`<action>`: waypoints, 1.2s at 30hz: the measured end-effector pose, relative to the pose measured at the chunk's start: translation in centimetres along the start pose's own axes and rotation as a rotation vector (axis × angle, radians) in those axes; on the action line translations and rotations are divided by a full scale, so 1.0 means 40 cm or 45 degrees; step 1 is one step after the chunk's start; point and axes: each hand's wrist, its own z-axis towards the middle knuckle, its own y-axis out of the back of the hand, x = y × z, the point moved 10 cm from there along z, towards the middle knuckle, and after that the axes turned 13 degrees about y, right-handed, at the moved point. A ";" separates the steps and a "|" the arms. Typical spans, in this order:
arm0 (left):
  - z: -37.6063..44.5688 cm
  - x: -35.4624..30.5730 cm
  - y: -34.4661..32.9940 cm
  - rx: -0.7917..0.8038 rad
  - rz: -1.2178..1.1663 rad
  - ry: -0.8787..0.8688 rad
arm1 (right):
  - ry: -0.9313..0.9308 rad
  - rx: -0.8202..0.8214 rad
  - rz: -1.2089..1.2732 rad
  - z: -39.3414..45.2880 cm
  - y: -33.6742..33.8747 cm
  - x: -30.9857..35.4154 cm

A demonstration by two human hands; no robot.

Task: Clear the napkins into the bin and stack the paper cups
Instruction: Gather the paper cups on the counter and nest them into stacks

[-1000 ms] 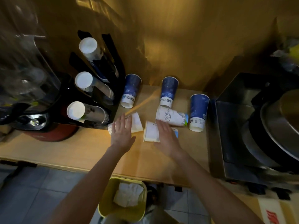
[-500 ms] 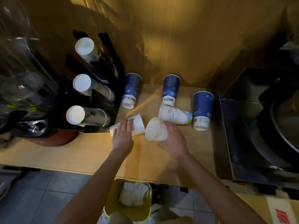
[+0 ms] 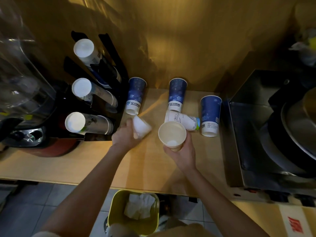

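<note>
Stacking underway: right hand [image 3: 181,152] grips upright white cup [image 3: 172,135], left hand [image 3: 125,135] clutches second white cup [image 3: 141,126]. Napkins [image 3: 139,206] apparently all in bin [image 3: 112,211]. Third white cup [image 3: 181,119] and three blue cups [image 3: 210,115] wait on desk [image 3: 150,165].

white cup [image 3: 172,134] upright, mouth open to camera, empty, held above the bench. second white cup [image 3: 141,126] tilted, base toward camera, held near the rack. third white cup [image 3: 181,119] lies on its side on the bench. three blue cups [image 3: 210,115] stand inverted on the bench. crumpled white napkins [image 3: 139,206] lie in the yellow bin [image 3: 153,224] on the floor below the bench edge.
</note>
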 end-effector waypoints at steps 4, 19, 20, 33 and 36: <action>-0.058 -0.058 0.160 -0.193 -0.780 -0.144 | -0.023 0.000 0.030 0.003 -0.003 -0.005; -0.254 -0.186 0.065 0.009 -1.234 -0.403 | -0.017 0.061 0.145 0.005 -0.012 0.014; -0.253 -0.185 0.050 0.028 -1.214 -0.393 | 0.000 0.057 0.129 0.006 -0.008 0.013; -0.205 -0.189 -0.044 0.099 -0.977 -0.347 | 0.120 0.315 -0.096 0.029 -0.008 0.015; -0.192 -0.181 -0.052 0.112 -0.997 -0.322 | 0.057 0.502 -0.114 0.044 -0.005 -0.008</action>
